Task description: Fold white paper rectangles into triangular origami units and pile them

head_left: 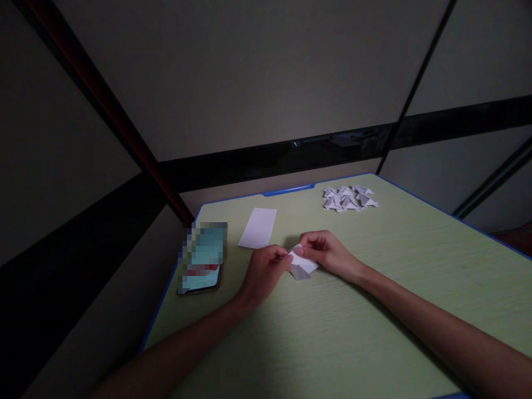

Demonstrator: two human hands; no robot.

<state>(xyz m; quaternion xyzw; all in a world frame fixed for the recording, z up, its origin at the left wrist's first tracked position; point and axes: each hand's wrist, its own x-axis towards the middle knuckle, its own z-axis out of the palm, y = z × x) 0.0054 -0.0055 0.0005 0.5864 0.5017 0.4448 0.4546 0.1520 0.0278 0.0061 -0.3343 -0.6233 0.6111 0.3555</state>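
Observation:
Between my two hands is a small folded piece of white paper [302,268], its lower part angled and shaded along the creases. My left hand [266,270] pinches its left edge between thumb and fingers. From the upper right, my right hand [326,249] grips the same paper, the thumb lying on top of it. Some of the paper's upper edge is hidden behind the fingertips. A flat white sheet of paper [257,228] lies just beyond my left hand. Farther back on the right sit several folded white paper figures [349,198], grouped close together in rows.
A phone [203,257] with a lit, partly blurred screen lies at the table's left edge. The pale green table [399,233] has a blue rim and a blue strip [290,190] at its far edge. Behind it stand dark panels [266,72] with a glossy black band.

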